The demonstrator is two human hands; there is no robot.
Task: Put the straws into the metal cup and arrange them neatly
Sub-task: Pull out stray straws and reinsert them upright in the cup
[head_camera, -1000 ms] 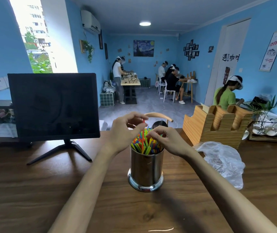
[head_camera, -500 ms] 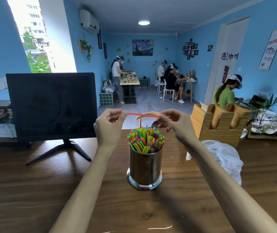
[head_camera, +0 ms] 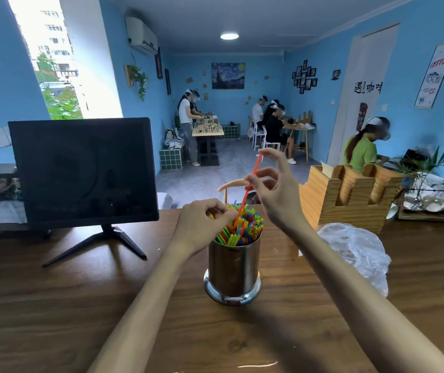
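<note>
Counter: brown wood counter (head_camera: 53, 305) filling the lower frame, blue-walled room behind.
Metal cup: metal cup (head_camera: 233, 267) standing upright at centre, packed with coloured straws (head_camera: 245, 230).
Right hand: right hand (head_camera: 274, 195) pinching an orange straw (head_camera: 249, 189), tilted, its lower end reaching into the bundle.
Left hand: left hand (head_camera: 202, 227) with grip curling on the straw tops at the cup's left rim.
Left of frame: black monitor (head_camera: 83, 170) standing.

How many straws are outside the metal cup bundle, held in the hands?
1. A red straw is pinched by the right hand, slanting down into the bundle in the metal cup. The left hand touches the bundle and may hide others.
</note>
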